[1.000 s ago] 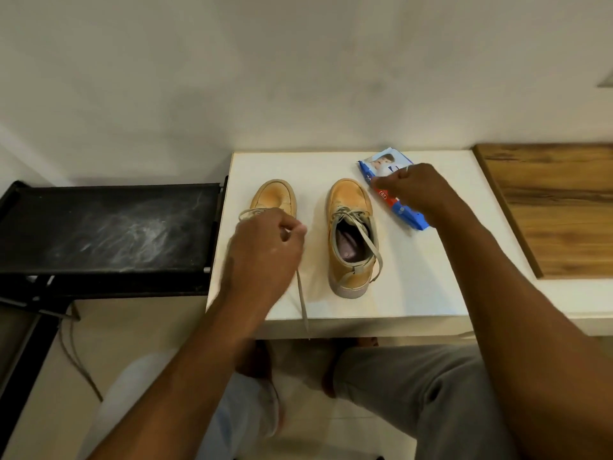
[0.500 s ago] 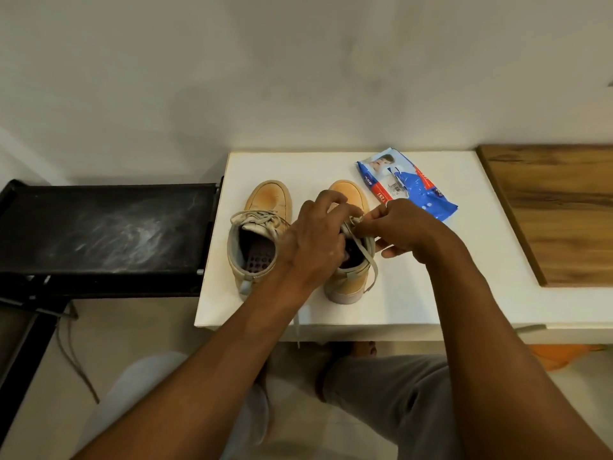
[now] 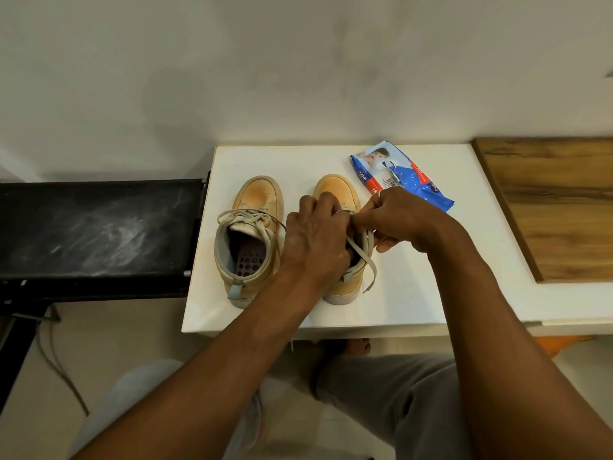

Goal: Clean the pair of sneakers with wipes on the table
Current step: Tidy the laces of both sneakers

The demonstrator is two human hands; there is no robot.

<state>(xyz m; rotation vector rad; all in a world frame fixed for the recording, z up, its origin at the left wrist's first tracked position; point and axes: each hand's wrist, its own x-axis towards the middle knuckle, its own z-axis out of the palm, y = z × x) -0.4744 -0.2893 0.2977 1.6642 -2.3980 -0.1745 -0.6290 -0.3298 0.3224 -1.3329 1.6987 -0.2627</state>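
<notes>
The left hand (image 3: 315,240) and right hand (image 3: 394,220) both pinch the lace (image 3: 363,260) of the right-side sneaker (image 3: 336,190), which stands toe-to-wall on the white worktop (image 3: 414,287). The wipes pack (image 3: 403,174) lies untouched just beyond the right hand.

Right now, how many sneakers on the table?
2. Left sneaker stands free by the table's left edge; right sneaker beside it, left hand and right hand gripping its laces. None seem hidden.
</notes>
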